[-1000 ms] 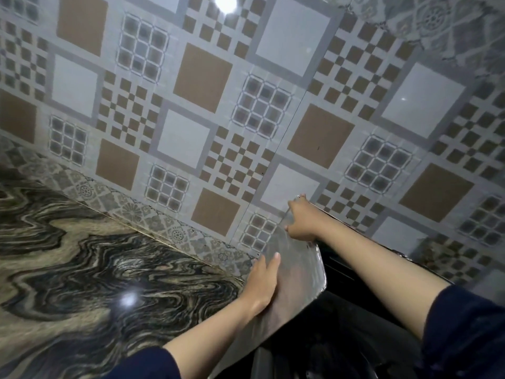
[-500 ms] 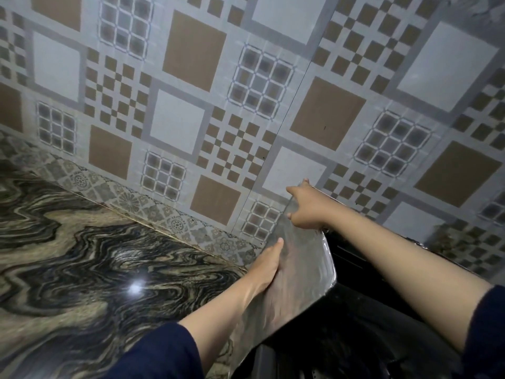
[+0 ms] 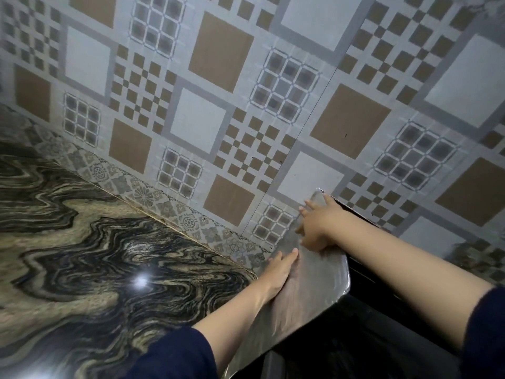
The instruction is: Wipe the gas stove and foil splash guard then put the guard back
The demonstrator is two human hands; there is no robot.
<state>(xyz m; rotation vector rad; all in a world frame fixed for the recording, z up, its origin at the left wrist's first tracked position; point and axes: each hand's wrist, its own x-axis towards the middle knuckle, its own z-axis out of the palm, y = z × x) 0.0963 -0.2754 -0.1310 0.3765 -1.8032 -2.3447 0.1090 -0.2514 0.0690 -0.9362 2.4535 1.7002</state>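
Note:
The silver foil splash guard [image 3: 306, 294] stands upright at the left end of the black gas stove [image 3: 355, 337], with its far corner against the tiled wall. My left hand [image 3: 278, 272] presses flat on the guard's outer face with straight fingers. My right hand [image 3: 317, 228] reaches over the guard's top edge near the wall corner, fingers spread on the outer side and the thumb side hidden behind the panel. Most of the stove is dark and partly covered by my right arm.
A glossy black and beige swirl-pattern countertop [image 3: 95, 269] stretches to the left of the guard. The patterned tile wall [image 3: 218, 119] runs behind, with a floral border strip [image 3: 169, 209] along its base.
My right hand has slid from the guard's top corner lower over its upper edge, fingers spreading. My left hand has stayed flat on the outer face.

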